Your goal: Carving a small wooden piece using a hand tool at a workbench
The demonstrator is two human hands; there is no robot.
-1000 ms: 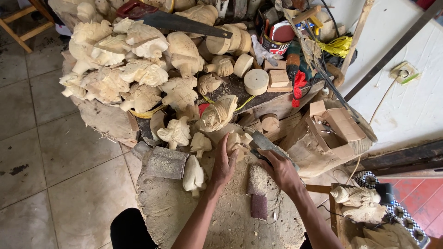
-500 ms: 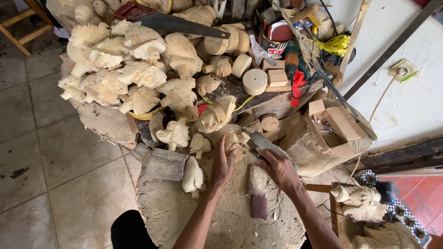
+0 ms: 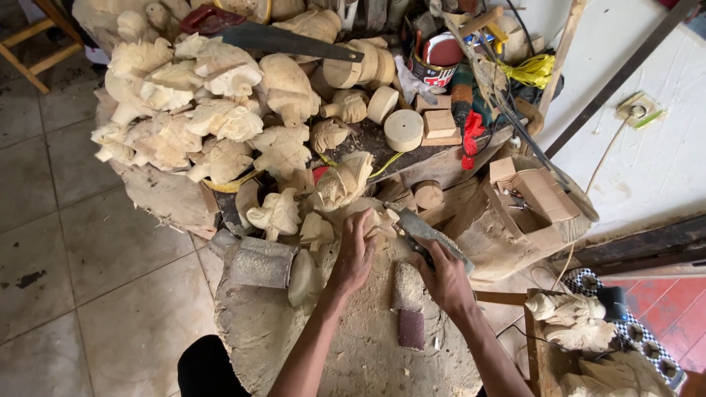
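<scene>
My left hand (image 3: 355,252) presses down on a pale wooden carving (image 3: 380,221) that rests on a big sawdust-covered block (image 3: 346,345). My right hand (image 3: 443,274) is closed around a flat grey rasp (image 3: 429,234) whose end lies against the carving. A strip of dark sandpaper (image 3: 409,309) lies on the block just under my right hand. Another pale carving (image 3: 305,278) and a grey sanding block (image 3: 262,262) sit left of my left hand.
A heap of unfinished pale carvings (image 3: 213,117) fills the upper left, with a handsaw (image 3: 283,42) across its top. Round wooden discs (image 3: 404,129), a tin and tools crowd the back. An open cardboard box (image 3: 535,195) stands at right. Tiled floor (image 3: 66,242) lies at left.
Both hands stay on the carving; the right hand with the rasp has shifted only slightly along it. The view has moved a little.
</scene>
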